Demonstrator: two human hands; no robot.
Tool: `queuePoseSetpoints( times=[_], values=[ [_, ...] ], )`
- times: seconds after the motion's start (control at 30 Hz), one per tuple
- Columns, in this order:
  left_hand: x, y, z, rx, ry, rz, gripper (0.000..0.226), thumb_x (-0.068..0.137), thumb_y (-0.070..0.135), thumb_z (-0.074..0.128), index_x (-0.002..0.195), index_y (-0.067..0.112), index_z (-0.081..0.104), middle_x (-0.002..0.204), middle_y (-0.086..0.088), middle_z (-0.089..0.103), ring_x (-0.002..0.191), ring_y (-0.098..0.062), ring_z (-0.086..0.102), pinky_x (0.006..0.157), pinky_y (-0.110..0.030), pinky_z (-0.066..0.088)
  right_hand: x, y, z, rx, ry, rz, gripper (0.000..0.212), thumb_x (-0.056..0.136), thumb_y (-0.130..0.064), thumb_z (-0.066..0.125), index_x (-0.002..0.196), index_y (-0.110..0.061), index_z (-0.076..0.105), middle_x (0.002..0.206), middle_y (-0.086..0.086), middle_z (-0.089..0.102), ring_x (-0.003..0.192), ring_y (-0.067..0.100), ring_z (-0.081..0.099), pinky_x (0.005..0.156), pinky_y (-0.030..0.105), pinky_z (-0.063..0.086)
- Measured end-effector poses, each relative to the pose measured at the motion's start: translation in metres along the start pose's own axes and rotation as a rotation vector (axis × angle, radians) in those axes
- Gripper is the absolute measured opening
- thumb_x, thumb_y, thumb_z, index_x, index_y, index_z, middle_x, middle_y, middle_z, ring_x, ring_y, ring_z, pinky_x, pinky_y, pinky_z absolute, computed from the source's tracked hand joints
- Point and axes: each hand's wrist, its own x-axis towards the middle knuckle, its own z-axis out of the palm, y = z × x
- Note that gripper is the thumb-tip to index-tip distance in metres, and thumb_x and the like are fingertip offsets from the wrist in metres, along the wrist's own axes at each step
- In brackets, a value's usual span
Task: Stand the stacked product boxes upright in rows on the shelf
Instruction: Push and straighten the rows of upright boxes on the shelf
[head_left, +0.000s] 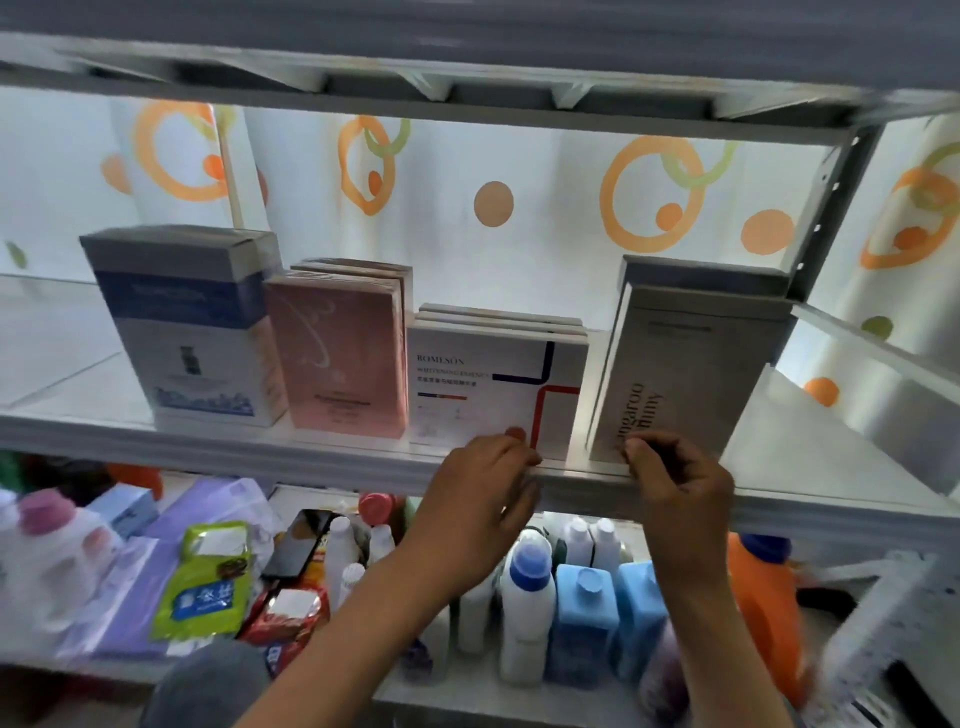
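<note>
White shelf: a painted metal shelf (311, 457) runs across the view, its front lip at the centre, lit from behind

Boxes: four groups stand upright in a row; a blue and white box (182, 332) at 9 o'clock, pink boxes (337, 358) beside it, white boxes (493, 384) at centre, grey boxes (680, 374) at 3 o'clock

Left hand: the left hand (483, 499) has curled fingers at the lower front corner of the white boxes, at 6 o'clock; a firm grip cannot be told

Right hand: the right hand (675, 488) has curled fingers touching the bottom edge of the front grey box; whether it pinches cannot be told

Risk, tipping: the grey boxes lean slightly, with open shelf at their right; a nudge could topple them that way

Risk, edge: all rows sit close to the front lip, so pulling a box forward may drop it onto the bottles (530, 597) below

Risk, gap: a gap separates white and grey boxes, leaving the row loose

Room: a pale curtain (493, 208) with orange rings hangs behind; a cluttered lower shelf (467, 691) holds bottles, a green packet (202, 582) and a dark phone (298, 543)
</note>
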Motion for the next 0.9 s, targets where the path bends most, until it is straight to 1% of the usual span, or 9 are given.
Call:
queuePoseSetpoints(
  times=[0.13,0.2,0.27,0.33,0.37,0.5,0.63,0.73,0.9],
  values=[
    [0.001,-0.001,0.0,0.01,0.009,0.014,0.035,0.094,0.027,0.052,0.128,0.022,0.053,0.132,0.004,0.053,0.116,-0.013,0.049,0.094,-0.017,0.026,0.002,0.0,0.004,0.007,0.031,0.032,0.017,0.09,-0.005,0.065,0.087,-0.02,0.07,0.095,0.007,0.07,0.089,0.02,0.064,0.07,0.005,0.048],
    [0.0,0.0,-0.001,0.003,0.001,0.017,0.038,0.093,0.026,0.054,0.131,0.021,0.051,0.134,0.003,0.052,0.118,-0.014,0.048,0.097,-0.018,0.026,-0.001,-0.001,0.007,-0.032,0.037,0.014,0.014,0.09,-0.004,0.065,0.088,-0.017,0.07,0.092,0.007,0.07,0.089,0.023,0.064,0.07,0.004,0.048],
    [-0.002,-0.002,0.001,-0.014,-0.01,0.014,0.042,0.094,0.027,0.053,0.135,0.023,0.047,0.139,0.005,0.048,0.122,-0.012,0.045,0.102,-0.017,0.024,-0.008,-0.004,0.015,-0.106,0.027,-0.049,0.011,0.09,-0.005,0.065,0.089,-0.015,0.07,0.087,0.004,0.069,0.086,0.023,0.064,0.07,0.009,0.05],
    [-0.006,-0.011,-0.001,-0.03,-0.004,0.007,0.048,0.092,0.026,0.054,0.139,0.026,0.042,0.142,0.007,0.045,0.125,-0.01,0.042,0.107,-0.02,0.027,-0.019,-0.01,0.032,-0.142,-0.03,-0.136,0.012,0.088,-0.007,0.066,0.087,-0.018,0.069,0.082,-0.003,0.069,0.081,0.016,0.064,0.072,0.022,0.053],
    [-0.008,-0.017,-0.005,-0.034,0.018,0.002,0.049,0.091,0.026,0.054,0.138,0.026,0.043,0.139,0.007,0.047,0.124,-0.01,0.043,0.107,-0.022,0.031,-0.024,-0.014,0.042,-0.143,-0.074,-0.181,0.011,0.088,-0.008,0.067,0.086,-0.018,0.069,0.081,-0.005,0.068,0.079,0.011,0.064,0.072,0.023,0.053],
    [-0.019,-0.05,-0.026,-0.023,0.13,-0.067,0.046,0.085,0.033,0.036,0.125,0.02,0.055,0.123,0.003,0.059,0.112,-0.014,0.051,0.095,-0.029,0.043,-0.045,-0.028,0.089,-0.117,-0.296,-0.306,0.011,0.085,-0.01,0.068,0.085,-0.021,0.068,0.08,-0.011,0.067,0.077,0.005,0.064,0.07,0.014,0.051],
    [-0.038,-0.083,-0.045,0.032,0.212,-0.139,0.034,0.087,0.026,0.042,0.114,0.015,0.061,0.111,0.0,0.062,0.101,-0.017,0.054,0.085,-0.033,0.046,-0.054,-0.03,0.127,-0.116,-0.451,-0.313,0.011,0.086,-0.01,0.069,0.084,-0.021,0.07,0.079,-0.009,0.067,0.077,0.009,0.064,0.069,0.018,0.053],
    [-0.046,-0.098,-0.052,0.075,0.215,-0.148,0.029,0.089,0.024,0.044,0.111,0.016,0.062,0.11,0.0,0.063,0.099,-0.017,0.055,0.086,-0.029,0.044,-0.058,-0.03,0.147,-0.134,-0.507,-0.248,0.012,0.086,-0.012,0.069,0.084,-0.023,0.071,0.08,-0.009,0.068,0.077,0.008,0.064,0.069,0.017,0.052],
    [-0.054,-0.109,-0.052,0.104,0.192,-0.169,0.028,0.09,0.02,0.05,0.117,0.017,0.059,0.113,0.002,0.063,0.102,-0.015,0.055,0.089,-0.027,0.044,-0.059,-0.034,0.162,-0.153,-0.505,-0.178,0.016,0.087,-0.011,0.069,0.08,-0.026,0.069,0.076,-0.01,0.067,0.075,0.004,0.062,0.067,0.012,0.049]
  ],
)
